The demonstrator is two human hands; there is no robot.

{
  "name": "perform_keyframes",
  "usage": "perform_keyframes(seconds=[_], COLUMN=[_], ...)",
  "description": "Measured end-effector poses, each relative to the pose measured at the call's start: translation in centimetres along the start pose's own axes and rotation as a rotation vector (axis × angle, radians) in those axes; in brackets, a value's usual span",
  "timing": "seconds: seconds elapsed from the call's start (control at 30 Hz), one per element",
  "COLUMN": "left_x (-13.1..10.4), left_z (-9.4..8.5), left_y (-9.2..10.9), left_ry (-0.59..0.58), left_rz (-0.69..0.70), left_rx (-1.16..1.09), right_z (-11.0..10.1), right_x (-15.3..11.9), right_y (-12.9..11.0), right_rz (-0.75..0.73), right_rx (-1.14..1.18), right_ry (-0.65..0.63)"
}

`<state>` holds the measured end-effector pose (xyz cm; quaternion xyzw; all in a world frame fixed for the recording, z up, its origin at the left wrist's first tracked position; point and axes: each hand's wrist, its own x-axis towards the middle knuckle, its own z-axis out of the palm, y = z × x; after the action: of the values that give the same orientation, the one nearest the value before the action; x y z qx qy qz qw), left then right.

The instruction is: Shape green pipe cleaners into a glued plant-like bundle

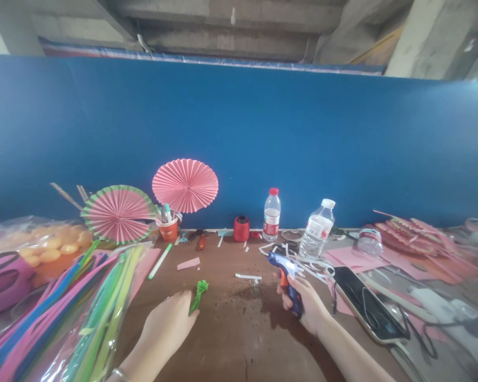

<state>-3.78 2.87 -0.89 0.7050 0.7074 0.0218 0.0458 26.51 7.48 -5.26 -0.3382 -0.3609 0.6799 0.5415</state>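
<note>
My left hand (169,321) is closed on a small green bundle (199,294), which looks like a bunch of twisted pipe cleaners and sticks up past the fingertips. On the other side, my right hand (302,302) wraps round the handle of a blue glue gun (282,262). Its nozzle points left and away from me, and the orange trigger sits under my fingers. Between the hands, dark specks and a white paper strip (248,277) lie on the brown table (227,339). The two held things are well apart.
Bags of colourful pipe cleaners (99,313) lie at left, near pink folded paper fans (185,185). A paper cup of pens (168,229), red spool (241,229) and water bottles (271,215) stand along the back. A phone (368,305) with cables lies at right.
</note>
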Motion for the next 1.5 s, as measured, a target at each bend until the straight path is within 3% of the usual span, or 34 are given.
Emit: perform_keyframes(seconds=[0.27,0.63,0.87,1.0,1.13,1.33,1.43,1.5], left_x=[0.1,-0.1,-0.7,-1.5,-2.1,-2.3,-2.4,-2.6], left_z=[0.2,0.3,0.5,-0.3,-0.9,-1.3,-1.3,-1.2], left_y=[-0.1,0.3,1.1,1.8,2.4,2.7,2.6,2.4], left_ry=[-0.019,-0.016,0.127,0.16,0.069,-0.132,-0.17,-0.194], left_rz=[0.004,-0.038,0.01,0.072,0.145,0.168,0.167,0.142], left_rx=[0.02,-0.061,-0.19,-0.405,-0.725,-1.117,-1.305,-1.433], right_z=[0.2,-0.2,-0.7,-0.5,0.2,0.6,1.6,3.3], right_x=[0.1,0.2,0.3,0.1,0.0,0.1,-0.7,-1.5], right_y=[0.6,0.6,0.3,0.0,0.5,0.7,-0.4,-0.9], right_rz=[-0.041,-0.21,-0.416,-0.619,-0.618,-0.551,-0.673,-0.776], right_rx=[-0.055,-0.431,-0.982,-1.458,-1.711,-1.779,-1.739,-1.601], right_ry=[0.007,0.017,0.177,0.108,0.111,0.128,0.16,0.076])
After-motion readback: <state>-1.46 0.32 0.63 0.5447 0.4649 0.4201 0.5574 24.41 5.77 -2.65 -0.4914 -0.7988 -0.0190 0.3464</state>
